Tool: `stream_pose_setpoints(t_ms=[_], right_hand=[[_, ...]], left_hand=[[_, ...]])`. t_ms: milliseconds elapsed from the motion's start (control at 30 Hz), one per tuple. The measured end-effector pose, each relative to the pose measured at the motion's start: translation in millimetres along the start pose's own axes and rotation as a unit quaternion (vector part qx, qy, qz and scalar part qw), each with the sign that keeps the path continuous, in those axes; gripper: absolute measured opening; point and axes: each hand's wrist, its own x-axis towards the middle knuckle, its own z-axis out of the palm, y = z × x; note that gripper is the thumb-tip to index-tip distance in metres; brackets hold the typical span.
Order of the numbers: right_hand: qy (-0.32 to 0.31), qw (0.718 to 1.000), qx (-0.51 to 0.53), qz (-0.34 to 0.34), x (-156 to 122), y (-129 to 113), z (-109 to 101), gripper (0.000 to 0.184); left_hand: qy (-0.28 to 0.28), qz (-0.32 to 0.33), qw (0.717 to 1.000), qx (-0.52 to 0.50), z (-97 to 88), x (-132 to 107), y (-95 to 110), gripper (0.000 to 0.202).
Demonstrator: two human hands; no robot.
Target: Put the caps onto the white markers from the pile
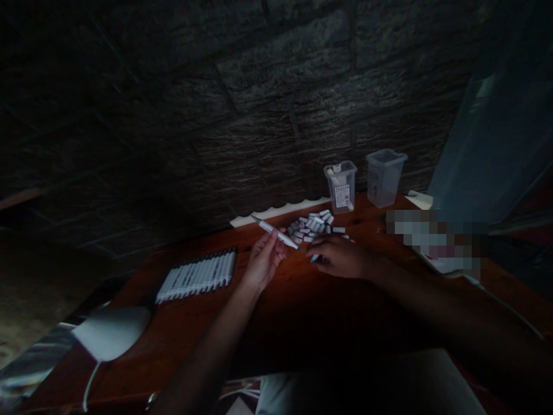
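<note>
In my left hand (265, 260) a white marker (276, 232) is pinched between thumb and fingers; its dark tips are bare at both ends. My right hand (337, 256) is closed around a small white marker cap (315, 257) with a teal end, near the lower end of the marker. Just behind that hand lies a loose heap of white caps (317, 222) with coloured ends. To the left of my hands, a row of several white markers (199, 275) lies side by side on the wooden table (259, 323).
Two clear plastic bins stand at the back: a labelled bin (341, 187) with something inside, and another bin (386, 180) to its right. A white lamp-like object (114, 331) with a cord sits at the left. A blurred-out item (432, 242) lies at the right. Behind rises a stone-patterned wall (276, 115).
</note>
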Motion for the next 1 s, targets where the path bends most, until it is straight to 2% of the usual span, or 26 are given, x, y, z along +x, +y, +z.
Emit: stream_pose_setpoints(t_ms=[100,200,367,467,567,700,833,933,1000], right_hand=[[0.001,1.0,-0.015,0.017,-1,2,-1,0.024],[0.014,1.0,-0.015,0.017,0,2,-3,0.026],[0.121,0.989,0.072,0.036,3,-6,-10,0.033],[0.152,0.977,0.141,0.05,3,-11,-14,0.033],[0.15,0.959,0.227,0.076,3,-14,-12,0.033],[0.126,0.919,0.358,0.107,4,-18,-9,0.034],[0.14,0.886,0.428,0.109,6,-20,-9,0.035],[0.148,0.879,0.443,0.1,7,-19,-8,0.036],[0.139,0.885,0.436,0.087,7,-17,-7,0.032]], left_hand=[[0.016,0.002,0.999,-0.036,-0.2,0,5,0.03],[0.01,-0.013,0.998,-0.053,0.0,-1,11,0.03],[-0.019,-0.003,0.999,-0.049,-1.2,-1,10,0.028],[-0.013,-0.008,0.999,-0.031,-3.3,0,8,0.029],[-0.016,0.0,1.0,-0.007,-4.4,0,6,0.03],[-0.009,0.025,1.0,0.017,-4.3,-1,5,0.032],[0.014,0.049,0.998,0.025,-5.3,1,3,0.025],[0.012,0.068,0.997,0.028,-7.0,1,2,0.021],[0.01,0.072,0.997,0.033,-7.8,1,2,0.021]])
